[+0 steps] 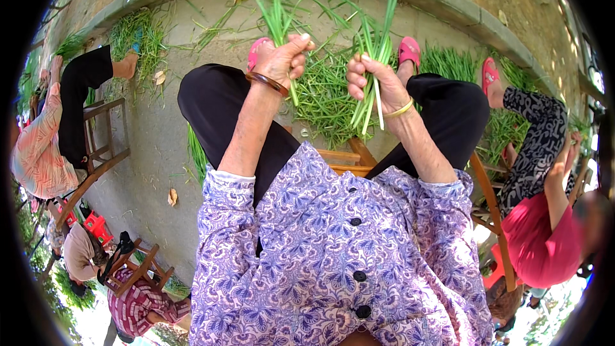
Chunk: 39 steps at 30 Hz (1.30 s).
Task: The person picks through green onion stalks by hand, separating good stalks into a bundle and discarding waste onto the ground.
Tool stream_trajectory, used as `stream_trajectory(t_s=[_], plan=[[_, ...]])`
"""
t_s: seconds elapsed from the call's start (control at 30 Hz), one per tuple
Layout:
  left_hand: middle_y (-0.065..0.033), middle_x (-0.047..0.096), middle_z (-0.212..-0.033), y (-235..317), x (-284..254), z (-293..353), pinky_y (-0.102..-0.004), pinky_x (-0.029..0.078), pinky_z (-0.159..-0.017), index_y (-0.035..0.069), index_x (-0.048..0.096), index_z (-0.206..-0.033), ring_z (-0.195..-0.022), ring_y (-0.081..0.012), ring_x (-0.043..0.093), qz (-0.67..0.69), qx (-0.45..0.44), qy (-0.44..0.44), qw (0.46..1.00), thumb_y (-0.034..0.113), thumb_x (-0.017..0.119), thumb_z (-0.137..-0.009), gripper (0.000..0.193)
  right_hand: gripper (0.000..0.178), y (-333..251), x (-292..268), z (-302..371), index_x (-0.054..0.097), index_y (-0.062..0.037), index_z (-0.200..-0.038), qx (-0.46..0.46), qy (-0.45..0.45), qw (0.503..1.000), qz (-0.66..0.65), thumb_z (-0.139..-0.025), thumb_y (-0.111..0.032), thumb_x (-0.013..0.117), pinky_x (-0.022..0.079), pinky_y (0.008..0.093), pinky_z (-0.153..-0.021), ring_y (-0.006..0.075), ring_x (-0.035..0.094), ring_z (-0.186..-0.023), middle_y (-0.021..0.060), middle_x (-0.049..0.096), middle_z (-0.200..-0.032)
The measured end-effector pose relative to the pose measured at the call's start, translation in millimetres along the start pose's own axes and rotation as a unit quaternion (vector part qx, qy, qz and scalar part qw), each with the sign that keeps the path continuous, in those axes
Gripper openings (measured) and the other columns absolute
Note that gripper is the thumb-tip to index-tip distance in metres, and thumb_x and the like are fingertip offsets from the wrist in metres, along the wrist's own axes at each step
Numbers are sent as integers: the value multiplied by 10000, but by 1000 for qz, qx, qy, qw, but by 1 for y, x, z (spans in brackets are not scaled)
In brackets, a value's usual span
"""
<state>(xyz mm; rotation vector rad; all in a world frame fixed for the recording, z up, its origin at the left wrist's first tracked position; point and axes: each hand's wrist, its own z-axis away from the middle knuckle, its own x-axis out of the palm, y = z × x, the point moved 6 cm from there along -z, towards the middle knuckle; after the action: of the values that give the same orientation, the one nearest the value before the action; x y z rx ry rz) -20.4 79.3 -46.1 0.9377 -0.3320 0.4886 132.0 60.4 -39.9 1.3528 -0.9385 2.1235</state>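
Note:
My left hand (280, 63), with a brown bangle at its wrist, is closed round a small bunch of green chives (276, 16). Leaf tips stick up above the fist, and a short pale end shows below it. To its right, my right hand (386, 87) grips a second bunch of chives (382, 41) between thumb and fingers, white stem ends pointing down toward me. The two bunches are apart, both held over my spread knees. Beneath them, a loose heap of cut green leaves (325, 99) lies on the ground between my feet.
A concrete kerb (442, 0) curves across the far side. More green bundles (448, 64) lie right of my pink slipper (409, 51). Seated people flank me, one in a red top (544, 243), another in an orange patterned top (41, 147). A wooden chair (106, 131) stands left.

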Motion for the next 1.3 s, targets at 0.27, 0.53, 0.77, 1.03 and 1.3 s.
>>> stream_trajectory(t_s=[0.27,0.53,0.77,1.03,1.3], plan=[[-75,537,-652,-5,-4,2,-169,279,-291,10,499,-782,-392,-55,379,-25,-49,29,998,179,626,-737,216,103,-16,-4,-2,484,-36,-862,-51,-11,998,-34,-834,-134,473,457,304,-531,146,487,-632,57,494,-788],[-29,549,-655,-18,21,12,-150,272,-315,34,521,-778,-405,-21,356,-124,-53,-77,988,169,609,-747,164,106,-16,-15,-4,523,-35,-864,-86,35,995,30,-802,-121,528,503,317,-601,162,546,-732,65,545,-828],[36,444,-507,-31,44,24,-169,192,-328,38,560,-747,-365,-21,310,-201,-60,-87,974,166,697,-663,205,106,3,-31,-8,530,-47,-846,-48,85,995,-16,-785,-131,557,476,270,-678,142,543,-755,42,549,-831],[51,406,-492,-34,42,25,-176,192,-332,49,565,-742,-363,-23,306,-231,-44,-78,969,126,690,-655,170,114,3,-23,-10,526,-53,-858,-59,41,997,-36,-786,-137,557,471,305,-672,167,528,-768,33,542,-806],[55,402,-493,-34,50,32,-174,183,-336,54,557,-737,-368,-23,299,-233,-65,-128,962,155,688,-659,183,194,-5,-24,-10,495,-64,-921,-65,23,996,-48,-799,-207,543,467,337,-704,184,526,-794,20,527,-736]])
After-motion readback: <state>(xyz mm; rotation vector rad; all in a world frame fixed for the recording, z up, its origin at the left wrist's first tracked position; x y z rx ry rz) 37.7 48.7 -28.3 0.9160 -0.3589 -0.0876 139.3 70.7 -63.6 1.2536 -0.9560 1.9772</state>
